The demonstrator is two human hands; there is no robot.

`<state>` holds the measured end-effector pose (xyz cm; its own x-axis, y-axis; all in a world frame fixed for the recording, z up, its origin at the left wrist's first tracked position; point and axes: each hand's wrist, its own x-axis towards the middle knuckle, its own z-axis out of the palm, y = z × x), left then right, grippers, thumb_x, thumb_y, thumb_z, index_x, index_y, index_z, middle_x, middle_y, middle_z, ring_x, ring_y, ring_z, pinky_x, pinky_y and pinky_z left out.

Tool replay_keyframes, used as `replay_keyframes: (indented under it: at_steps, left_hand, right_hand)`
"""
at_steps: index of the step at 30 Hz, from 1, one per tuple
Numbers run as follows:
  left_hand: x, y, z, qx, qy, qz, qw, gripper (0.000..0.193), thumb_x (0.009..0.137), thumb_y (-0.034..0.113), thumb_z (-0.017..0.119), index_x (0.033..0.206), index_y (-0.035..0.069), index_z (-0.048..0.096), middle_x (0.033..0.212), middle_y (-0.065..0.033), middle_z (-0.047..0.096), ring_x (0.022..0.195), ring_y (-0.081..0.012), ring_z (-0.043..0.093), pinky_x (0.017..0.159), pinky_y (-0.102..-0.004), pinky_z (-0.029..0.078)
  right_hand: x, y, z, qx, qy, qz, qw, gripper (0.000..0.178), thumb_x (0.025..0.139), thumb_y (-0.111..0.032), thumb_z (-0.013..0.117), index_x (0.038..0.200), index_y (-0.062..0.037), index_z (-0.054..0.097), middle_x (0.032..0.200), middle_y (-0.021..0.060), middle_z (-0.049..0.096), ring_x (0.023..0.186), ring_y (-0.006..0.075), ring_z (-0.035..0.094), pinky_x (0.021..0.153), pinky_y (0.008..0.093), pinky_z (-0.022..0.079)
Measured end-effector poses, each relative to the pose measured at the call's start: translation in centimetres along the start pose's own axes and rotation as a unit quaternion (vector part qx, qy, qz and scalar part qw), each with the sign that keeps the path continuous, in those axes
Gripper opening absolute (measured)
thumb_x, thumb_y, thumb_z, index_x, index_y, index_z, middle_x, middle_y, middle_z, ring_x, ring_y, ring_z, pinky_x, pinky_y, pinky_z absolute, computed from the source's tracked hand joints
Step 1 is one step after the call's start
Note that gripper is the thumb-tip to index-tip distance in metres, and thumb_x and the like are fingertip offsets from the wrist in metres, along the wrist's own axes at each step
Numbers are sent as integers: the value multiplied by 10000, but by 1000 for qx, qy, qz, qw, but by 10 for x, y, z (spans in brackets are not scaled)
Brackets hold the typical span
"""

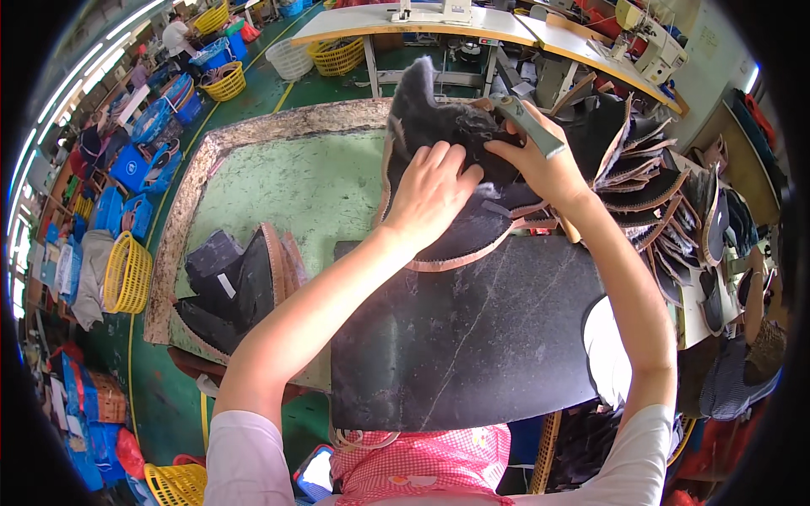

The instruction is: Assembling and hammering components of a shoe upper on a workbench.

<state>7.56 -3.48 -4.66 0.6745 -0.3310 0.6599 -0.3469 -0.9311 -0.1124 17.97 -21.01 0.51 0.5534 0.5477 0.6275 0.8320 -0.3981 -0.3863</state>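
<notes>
A black boot upper with grey fuzzy lining and a tan, stitched edge lies at the far edge of the black work board. My left hand presses on it with curled fingers, gripping its dark material. My right hand is wrapped round a hammer; its flat grey head sticks out above the fingers, and a bit of wooden handle shows below the wrist. The thumb and fingertips of that hand also touch the upper's lining. What lies under the fingertips is partly hidden.
Another folded black upper rests on the green tabletop at left. Several uppers are stacked at right. Sewing machines stand on white tables at the back. Yellow baskets and blue bins line the left floor.
</notes>
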Motion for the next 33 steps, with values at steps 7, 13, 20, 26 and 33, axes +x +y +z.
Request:
replay_keyframes:
  at_steps: [7, 13, 20, 26, 33]
  left_hand:
    - [-25, 13, -76, -191, -13, 63, 979, 306, 814, 63, 721, 1091, 84, 592, 910, -34, 675, 848, -230, 680, 786, -373, 557]
    - [-54, 68, -198, -375, -143, -106, 910, 405, 852, -37, 709, 1218, 21, 545, 960, -76, 711, 921, -183, 719, 797, -298, 557]
    - [-122, 113, -121, -737, -333, -297, 508, 476, 940, -19, 593, 1399, 3, 472, 1187, -59, 637, 1040, -88, 580, 912, -269, 482]
    - [-150, 117, -89, -592, -335, -272, 681, 235, 953, 124, 639, 1168, 32, 662, 1016, -102, 694, 906, -191, 657, 830, -305, 514]
    - [-141, 103, -73, -430, -260, -150, 851, 184, 757, 100, 772, 939, 103, 746, 858, -23, 665, 837, -213, 605, 737, -336, 510]
  right_hand:
    - [12, 61, 9, -5, 19, 140, 990, 434, 735, -280, 831, 1000, -38, 586, 925, 148, 686, 906, 361, 669, 798, 419, 526]
    - [0, 113, 21, -101, 42, 179, 978, 493, 724, -320, 838, 972, 14, 574, 995, 235, 683, 984, 411, 652, 849, 460, 522]
    - [-10, 36, -19, -54, 34, 94, 994, 390, 953, -380, 612, 981, 9, 613, 904, 198, 669, 846, 358, 659, 732, 420, 516]
    - [-114, -101, -78, 161, -259, 231, 924, 271, 978, -267, 619, 897, -10, 603, 697, 24, 592, 603, 126, 557, 546, 280, 432]
    - [-199, -157, -70, 221, -440, 311, 813, 196, 849, -12, 651, 1028, 23, 579, 758, 188, 604, 708, 322, 690, 610, 383, 508]
